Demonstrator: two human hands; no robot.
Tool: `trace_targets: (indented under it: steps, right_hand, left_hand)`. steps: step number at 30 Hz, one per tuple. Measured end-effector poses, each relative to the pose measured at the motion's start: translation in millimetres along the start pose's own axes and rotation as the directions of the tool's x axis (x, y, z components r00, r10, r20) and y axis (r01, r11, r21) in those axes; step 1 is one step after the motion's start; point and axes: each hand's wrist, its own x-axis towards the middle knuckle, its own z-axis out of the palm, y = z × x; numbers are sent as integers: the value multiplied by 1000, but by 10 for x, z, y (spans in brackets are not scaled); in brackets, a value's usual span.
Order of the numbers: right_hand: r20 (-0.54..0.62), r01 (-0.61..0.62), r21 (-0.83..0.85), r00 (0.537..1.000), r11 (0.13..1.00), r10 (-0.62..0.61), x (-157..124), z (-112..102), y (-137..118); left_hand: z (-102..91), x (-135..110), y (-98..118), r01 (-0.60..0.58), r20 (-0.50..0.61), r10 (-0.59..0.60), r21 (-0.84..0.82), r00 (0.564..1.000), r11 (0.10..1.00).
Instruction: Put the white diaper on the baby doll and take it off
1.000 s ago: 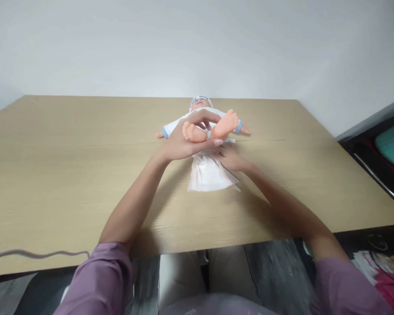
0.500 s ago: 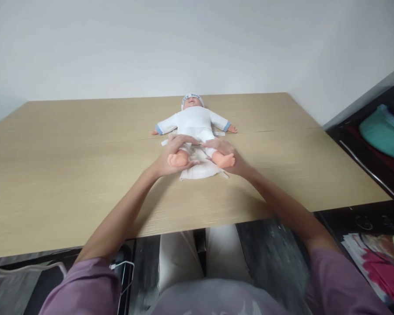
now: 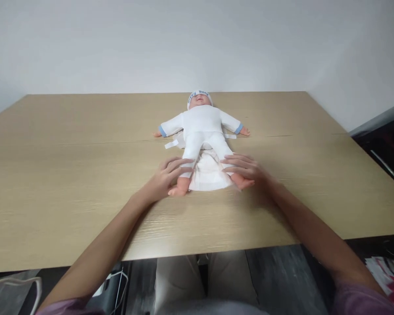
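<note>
A baby doll (image 3: 202, 129) in a white suit and cap lies on its back on the wooden table (image 3: 68, 166), head toward the wall, arms spread. A white diaper (image 3: 208, 177) lies under its hips and between its legs. My left hand (image 3: 166, 177) rests with fingers stretched over the doll's lower leg on the left side, beside its foot. My right hand (image 3: 244, 170) lies with fingers extended on the other lower leg. Both of the doll's legs lie flat on the table.
A white wall stands behind the table. A dark shelf (image 3: 384, 144) sits at the far right. White cables (image 3: 116, 284) hang below the table's near edge on the left. My lap shows under the table edge.
One second ago my left hand held the doll's feet raised while my right hand was at the diaper. The legs have come down flat, and both hands now rest on the lower legs.
</note>
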Motion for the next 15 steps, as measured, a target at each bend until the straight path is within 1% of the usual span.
trace_targets:
  steps: [4, 8, 11, 15]
  right_hand:
    - [12, -4, 14, 1000, 1000, 4, 0, -8, -33]
    - [22, -18, 28, 1000, 999, 17, -9, 11, -41]
    - [61, -74, 68, 996, 995, 70, -34, 30, -11]
    - [98, -171, 159, 983, 972, 157, -56, 33, 16]
  left_hand:
    - [-32, -6, 22, -36, 50, 32, 76, 998, 996]
    - [-71, -7, 57, -39, 85, 30, 107, 996, 993]
    - [-88, 5, 81, -18, 117, 7, 93, 993, 996]
    - [-120, 20, 96, 21, 150, -24, 25, 988, 999]
